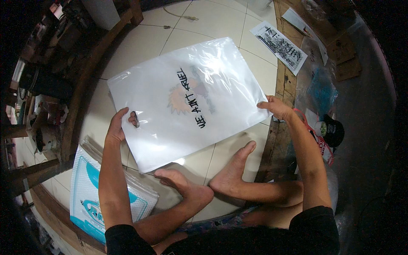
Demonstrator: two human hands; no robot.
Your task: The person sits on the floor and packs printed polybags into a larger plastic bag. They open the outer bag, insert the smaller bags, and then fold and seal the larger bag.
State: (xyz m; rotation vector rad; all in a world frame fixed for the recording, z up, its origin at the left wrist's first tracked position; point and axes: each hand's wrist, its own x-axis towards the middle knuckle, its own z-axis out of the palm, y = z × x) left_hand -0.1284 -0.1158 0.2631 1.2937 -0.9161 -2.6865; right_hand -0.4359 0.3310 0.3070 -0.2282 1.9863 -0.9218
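Note:
A translucent white plastic bag (pixel 170 131) is stretched out in front of me, above the tiled floor. Black lettering and a faint orange-and-purple cartoon figure show on it or through it; I cannot tell which. My left hand (pixel 117 123) grips the bag's left edge, with fingertips showing through the cut-out handle hole. At the right-hand corner my right hand (pixel 275 107) pinches the plastic between thumb and fingers. What the bag holds, if anything, is not plain to see. Close to my left forearm lies a pile of white-and-turquoise plastic packs (pixel 89 187).
My bare feet (pixel 236 172) rest just below the bag. To the right, a wooden ledge (pixel 285 80) carries a black-and-white printed sheet (pixel 279 47), with blue plastic (pixel 321 87) and a black cap (pixel 332 131) beyond it. A cable (pixel 180 16) lies at the far side; wooden furniture (pixel 80 85) stands left.

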